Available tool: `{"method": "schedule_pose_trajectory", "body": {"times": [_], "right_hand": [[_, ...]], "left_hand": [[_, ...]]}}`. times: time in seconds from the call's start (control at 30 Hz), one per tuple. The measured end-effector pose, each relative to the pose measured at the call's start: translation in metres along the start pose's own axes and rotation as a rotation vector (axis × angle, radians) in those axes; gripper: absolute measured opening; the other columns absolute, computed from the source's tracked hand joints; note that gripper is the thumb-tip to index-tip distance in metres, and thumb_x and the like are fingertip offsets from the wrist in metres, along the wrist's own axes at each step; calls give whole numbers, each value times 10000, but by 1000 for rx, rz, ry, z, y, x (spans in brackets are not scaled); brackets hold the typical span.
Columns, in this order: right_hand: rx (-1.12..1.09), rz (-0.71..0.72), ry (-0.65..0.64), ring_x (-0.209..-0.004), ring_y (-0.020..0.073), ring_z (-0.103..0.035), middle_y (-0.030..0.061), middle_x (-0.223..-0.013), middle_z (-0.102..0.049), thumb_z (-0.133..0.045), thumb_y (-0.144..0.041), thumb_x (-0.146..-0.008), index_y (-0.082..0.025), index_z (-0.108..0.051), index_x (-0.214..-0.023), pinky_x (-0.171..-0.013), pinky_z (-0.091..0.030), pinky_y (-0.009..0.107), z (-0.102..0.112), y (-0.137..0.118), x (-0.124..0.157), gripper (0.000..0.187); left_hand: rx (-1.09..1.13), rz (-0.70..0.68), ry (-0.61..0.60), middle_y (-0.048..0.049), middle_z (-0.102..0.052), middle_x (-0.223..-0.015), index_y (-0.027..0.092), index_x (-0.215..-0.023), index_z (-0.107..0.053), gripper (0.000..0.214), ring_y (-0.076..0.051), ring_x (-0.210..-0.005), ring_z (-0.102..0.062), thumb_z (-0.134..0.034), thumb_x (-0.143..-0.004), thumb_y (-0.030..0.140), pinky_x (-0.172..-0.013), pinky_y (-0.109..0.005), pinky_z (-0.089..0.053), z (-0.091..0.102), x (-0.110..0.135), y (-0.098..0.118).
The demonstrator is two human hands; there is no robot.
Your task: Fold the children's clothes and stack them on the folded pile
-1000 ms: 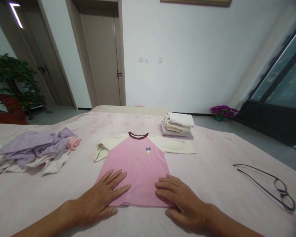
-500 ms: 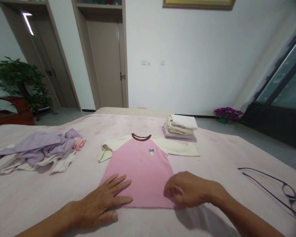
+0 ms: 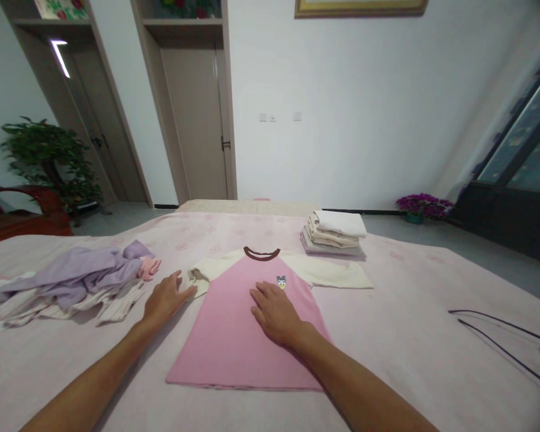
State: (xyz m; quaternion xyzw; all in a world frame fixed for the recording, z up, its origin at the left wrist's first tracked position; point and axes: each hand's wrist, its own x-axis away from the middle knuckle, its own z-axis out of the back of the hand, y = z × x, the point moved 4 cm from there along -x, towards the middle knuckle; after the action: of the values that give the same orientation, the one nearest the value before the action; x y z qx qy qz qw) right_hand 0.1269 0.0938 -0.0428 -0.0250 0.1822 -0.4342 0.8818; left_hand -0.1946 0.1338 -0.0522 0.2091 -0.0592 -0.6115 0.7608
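A pink long-sleeved shirt [image 3: 234,342] with cream sleeves, a brown collar and a small cartoon face on its chest lies spread out on the bed. Its left-side sleeve is bunched at the cuff, while the other stretches straight out to the right. My left hand [image 3: 165,300] is at that bunched sleeve, thumb and fingers apart, holding nothing; whether it touches the cuff I cannot tell. Across the middle of the shirt, just below the cartoon face, my right hand [image 3: 274,312] rests palm down with its fingers stretched out.
A loose heap of purple and striped clothes [image 3: 81,276] lies at the left. Behind the shirt's right sleeve stands a stack of folded clothes [image 3: 335,231]. Black-framed glasses [image 3: 504,327] lie on the pink bedsheet [image 3: 400,360] at the right.
My left hand has moved from the shirt's lower left up to the bunched sleeve. My right hand has left the lower right hem and now lies flat mid-shirt. The view has tilted slightly upward.
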Motion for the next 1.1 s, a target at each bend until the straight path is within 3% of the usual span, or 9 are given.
{"method": "schedule_pose_trajectory", "body": {"times": [0.17, 0.23, 0.33, 0.4, 0.53, 0.67, 0.77, 0.9, 1.1], "right_hand": [[-26, 24, 12, -1337, 261, -457, 127, -1432, -535, -472, -317, -986, -178, -580, -1339, -1169, -322, 441, 3, 2, 5, 396], [-34, 32, 22, -1332, 259, -464, 126, -1429, -540, -472, -314, -984, -177, -584, -1336, -1169, -322, 438, 5, 3, 6, 394], [-40, 41, 34, -1318, 258, -476, 127, -1418, -549, -479, -310, -980, -172, -594, -1319, -1160, -335, 431, 6, 3, 7, 384], [-39, 44, 40, -1309, 257, -482, 127, -1406, -557, -487, -302, -976, -170, -600, -1305, -1154, -344, 426, 6, 2, 6, 373], [-29, 53, 48, -1296, 259, -489, 130, -1384, -569, -495, -291, -972, -164, -605, -1285, -1144, -356, 435, 5, 2, 4, 355], [-16, 64, 66, -1287, 253, -494, 132, -1356, -583, -500, -275, -970, -161, -613, -1262, -1141, -361, 434, 3, 2, 4, 333], [-4, 71, 67, -1288, 252, -493, 134, -1346, -588, -510, -270, -966, -165, -613, -1254, -1140, -364, 437, 2, 2, 3, 323], [-8, 63, 70, -1288, 252, -492, 134, -1351, -581, -512, -268, -966, -168, -606, -1263, -1140, -365, 439, 4, 1, 3, 327], [-28, 45, 64, -1274, 260, -492, 126, -1346, -581, -519, -268, -959, -178, -601, -1270, -1127, -375, 453, 7, 1, 4, 334]], "left_hand": [[-43, 97, -72, -96, -704, -1109, 224, -1303, -543, 518, -297, -989, -670, -542, -837, 450, -701, -331, -463, -7, -19, 21], [-68, 57, 34, -86, -690, -1123, 236, -1246, -573, 412, -276, -993, -656, -502, -870, 388, -710, -322, -456, 3, -26, 27], [-227, -152, 330, -100, -656, -1132, 233, -1225, -603, 349, -276, -1064, -602, -430, -929, 297, -854, -356, -438, 33, -35, 28], [-371, -275, 427, -115, -650, -1098, 224, -1209, -636, 358, -303, -1094, -566, -382, -956, 243, -943, -412, -398, 47, -37, 19], [-552, -451, 283, -101, -682, -1103, 210, -1038, -722, 383, -309, -1138, -539, -360, -942, 128, -1090, -521, -251, 47, -38, -11], [-561, -272, 180, -140, -725, -1051, 200, -889, -766, 376, -356, -1050, -601, -395, -909, 137, -1064, -646, -191, 36, -41, -32], [-461, -235, 135, -126, -737, -1009, 208, -894, -772, 352, -332, -1031, -628, -433, -858, 123, -1030, -541, -313, 28, -49, -20], [-320, -209, 95, -64, -698, -1200, 239, -1076, -738, 398, -227, -1060, -648, -403, -883, 145, -898, -333, -450, 13, -66, 6], [-346, -78, -2, -148, -597, -1343, 196, -1267, -646, 421, -287, -1086, -645, -408, -926, 263, -852, -378, -488, -8, -93, 2]]}}
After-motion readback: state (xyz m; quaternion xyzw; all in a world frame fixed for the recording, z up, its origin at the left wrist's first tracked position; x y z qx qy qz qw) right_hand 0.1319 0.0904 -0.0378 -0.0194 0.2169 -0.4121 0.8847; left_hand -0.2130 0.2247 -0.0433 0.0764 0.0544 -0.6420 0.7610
